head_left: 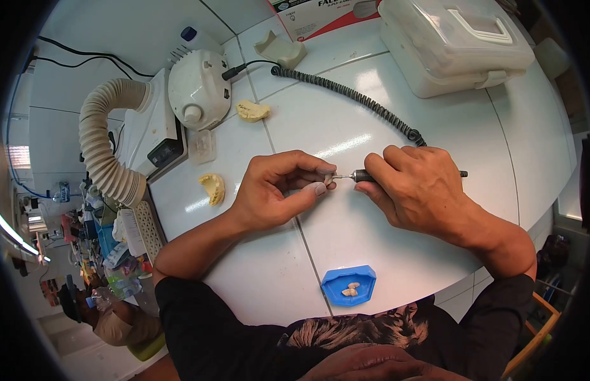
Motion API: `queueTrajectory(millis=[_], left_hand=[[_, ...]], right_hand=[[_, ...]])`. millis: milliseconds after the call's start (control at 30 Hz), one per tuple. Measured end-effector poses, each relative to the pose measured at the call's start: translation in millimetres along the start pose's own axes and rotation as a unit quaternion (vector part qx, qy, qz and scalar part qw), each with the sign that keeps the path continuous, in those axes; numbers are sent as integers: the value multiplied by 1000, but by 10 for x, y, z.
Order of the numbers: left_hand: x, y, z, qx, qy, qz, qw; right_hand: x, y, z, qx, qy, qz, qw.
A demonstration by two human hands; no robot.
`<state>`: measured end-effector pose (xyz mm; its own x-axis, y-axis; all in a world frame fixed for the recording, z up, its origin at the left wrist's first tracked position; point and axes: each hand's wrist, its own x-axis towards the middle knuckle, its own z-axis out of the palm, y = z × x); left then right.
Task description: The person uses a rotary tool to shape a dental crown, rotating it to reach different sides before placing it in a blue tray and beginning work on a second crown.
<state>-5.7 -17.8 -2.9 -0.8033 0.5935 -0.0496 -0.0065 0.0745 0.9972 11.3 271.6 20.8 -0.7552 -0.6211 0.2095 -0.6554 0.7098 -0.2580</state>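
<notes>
My right hand is wrapped round a black rotary handpiece, its thin metal bur pointing left. Between the thumb and fingertips of my left hand is a small tooth-coloured dental piece, mostly covered by the fingers. The bur's tip meets or nearly meets this piece; contact is hard to make out. A blue tray close to my body holds several tooth-coloured pieces. Left of my left hand lies a yellowish dental cast, and a second cast is farther back.
A coiled cord links the handpiece with a white control unit. Beside that unit curves a ribbed hose. At the back are a lidded plastic case and a mask box. Another person sits far left.
</notes>
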Motion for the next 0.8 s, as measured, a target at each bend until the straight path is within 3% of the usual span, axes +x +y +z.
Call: queueTrajectory(millis=[800], left_hand=[[-4,22,4,13,4,-16,1000]], right_hand=[[0,-5,5,-3,0,-8,1000]])
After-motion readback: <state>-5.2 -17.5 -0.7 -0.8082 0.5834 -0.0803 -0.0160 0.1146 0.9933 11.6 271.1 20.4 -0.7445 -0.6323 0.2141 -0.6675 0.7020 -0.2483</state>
